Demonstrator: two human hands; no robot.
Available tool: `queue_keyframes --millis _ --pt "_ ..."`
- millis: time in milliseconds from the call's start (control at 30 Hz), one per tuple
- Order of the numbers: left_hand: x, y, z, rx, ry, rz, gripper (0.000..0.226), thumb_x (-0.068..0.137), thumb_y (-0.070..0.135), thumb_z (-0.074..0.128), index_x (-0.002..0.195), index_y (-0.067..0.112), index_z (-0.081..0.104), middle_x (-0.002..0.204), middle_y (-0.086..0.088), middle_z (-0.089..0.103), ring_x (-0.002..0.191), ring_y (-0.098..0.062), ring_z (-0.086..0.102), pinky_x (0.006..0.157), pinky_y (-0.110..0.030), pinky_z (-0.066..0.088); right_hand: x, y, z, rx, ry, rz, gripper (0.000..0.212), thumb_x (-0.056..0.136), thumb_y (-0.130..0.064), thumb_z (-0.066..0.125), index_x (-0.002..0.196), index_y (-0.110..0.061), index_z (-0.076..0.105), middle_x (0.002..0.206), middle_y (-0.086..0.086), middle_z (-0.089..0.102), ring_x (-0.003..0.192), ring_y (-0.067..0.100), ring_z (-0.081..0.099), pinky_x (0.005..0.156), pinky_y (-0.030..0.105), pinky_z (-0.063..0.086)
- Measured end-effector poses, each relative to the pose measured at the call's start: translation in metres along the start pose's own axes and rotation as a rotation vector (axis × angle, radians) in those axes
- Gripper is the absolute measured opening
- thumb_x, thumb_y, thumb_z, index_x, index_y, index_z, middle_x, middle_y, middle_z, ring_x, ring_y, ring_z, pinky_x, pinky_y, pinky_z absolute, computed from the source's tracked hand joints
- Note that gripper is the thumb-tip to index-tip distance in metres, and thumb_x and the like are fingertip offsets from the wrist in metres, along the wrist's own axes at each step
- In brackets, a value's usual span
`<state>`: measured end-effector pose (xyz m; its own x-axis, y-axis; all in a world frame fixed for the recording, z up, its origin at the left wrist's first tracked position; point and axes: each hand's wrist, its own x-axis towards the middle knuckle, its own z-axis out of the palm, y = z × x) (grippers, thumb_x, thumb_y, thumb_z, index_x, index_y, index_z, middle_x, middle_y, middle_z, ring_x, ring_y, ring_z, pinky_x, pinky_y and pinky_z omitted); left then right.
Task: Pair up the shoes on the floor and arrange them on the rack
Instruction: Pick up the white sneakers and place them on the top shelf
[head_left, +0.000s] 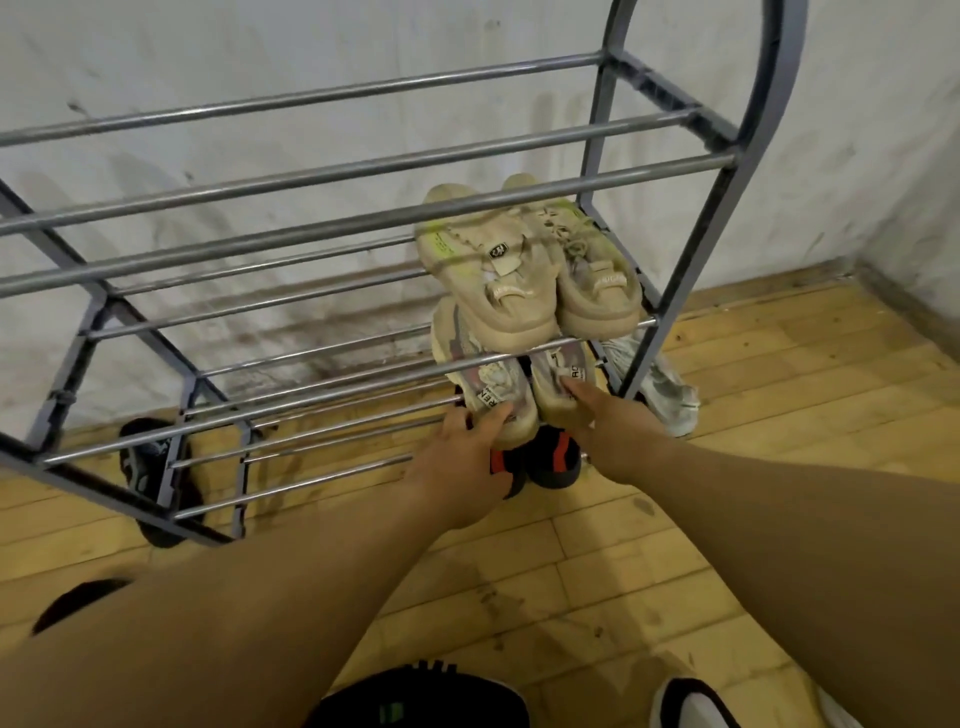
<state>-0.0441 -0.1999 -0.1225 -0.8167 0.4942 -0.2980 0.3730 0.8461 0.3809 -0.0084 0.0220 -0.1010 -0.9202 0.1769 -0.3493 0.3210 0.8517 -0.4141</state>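
As left hand (460, 454) and right hand (605, 423) hold grey sneakers (498, 392), these hug the rack's (698, 244) right post.

Rack (363, 170) tiers open along left and middle, right end blocked by beige sneakers (524, 280), grey-pink sneakers (498, 395), black-red shoes (556, 460) below

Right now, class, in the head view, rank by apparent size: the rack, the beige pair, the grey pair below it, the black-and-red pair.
1. rack
2. beige pair
3. grey pair, partly covered by the beige pair
4. black-and-red pair, mostly hidden, so the last two ranks are unsure
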Motion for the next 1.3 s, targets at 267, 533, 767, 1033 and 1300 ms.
queue_keyframes --millis 267,533,767,1033,1300 --pt "0.000 0.012 -0.005 -0.013 -0.095 0.030 0.093 0.092 0.044 0.061 0.159 0.049 -0.003 0.168 0.000 0.016 0.150 -0.035 0.030 0.114 -0.052 0.040 -0.014 0.023 -0.012 -0.039 0.055 0.073 0.064 0.104 -0.039 0.051 0.161 -0.042 0.020 0.150 0.012 0.051 0.103 0.028 0.064 0.065 0.028 0.046" --pt "-0.020 0.029 -0.004 0.082 0.122 0.150 0.070 0.094 0.041 0.064 0.154 0.028 0.032 0.136 -0.005 0.044 0.123 -0.028 0.051 0.099 -0.041 0.049 -0.032 0.041 -0.028 -0.223 0.097 0.074 0.023 0.097 -0.039 0.056 0.111 -0.024 0.046 0.106 0.004 0.064 0.085 0.027 0.055 0.068 0.034 0.044" --pt "-0.010 0.058 0.020 0.034 -0.171 0.217 0.073 0.100 0.044 0.057 0.160 0.031 0.017 0.157 -0.002 0.026 0.143 -0.028 0.035 0.108 -0.041 0.040 0.002 0.109 -0.040 -0.559 -0.317 0.290 0.062 0.097 -0.045 0.061 0.151 -0.023 0.040 0.146 0.009 0.047 0.126 0.027 0.054 0.090 0.032 0.046" --pt "0.033 0.036 0.083 -0.525 -0.187 -0.001 0.080 0.098 0.026 0.067 0.162 0.037 0.021 0.163 0.011 0.022 0.112 0.017 0.046 0.082 0.003 0.038 0.117 0.167 0.000 -0.518 -0.262 0.222 0.107 0.085 -0.046 0.073 0.161 -0.040 -0.002 0.171 0.005 -0.010 0.150 0.039 0.030 0.115 0.047 0.040" --pt "0.017 -0.001 0.096 -0.527 -0.163 -0.075 0.078 0.097 0.042 0.066 0.161 0.039 0.022 0.164 0.009 0.026 0.140 -0.011 0.041 0.101 -0.023 0.034 0.114 0.160 0.017 -0.502 -0.219 0.243 0.091 0.089 -0.025 0.074 0.162 -0.021 0.019 0.147 0.016 0.050 0.123 0.035 0.057 0.092 0.038 0.053"
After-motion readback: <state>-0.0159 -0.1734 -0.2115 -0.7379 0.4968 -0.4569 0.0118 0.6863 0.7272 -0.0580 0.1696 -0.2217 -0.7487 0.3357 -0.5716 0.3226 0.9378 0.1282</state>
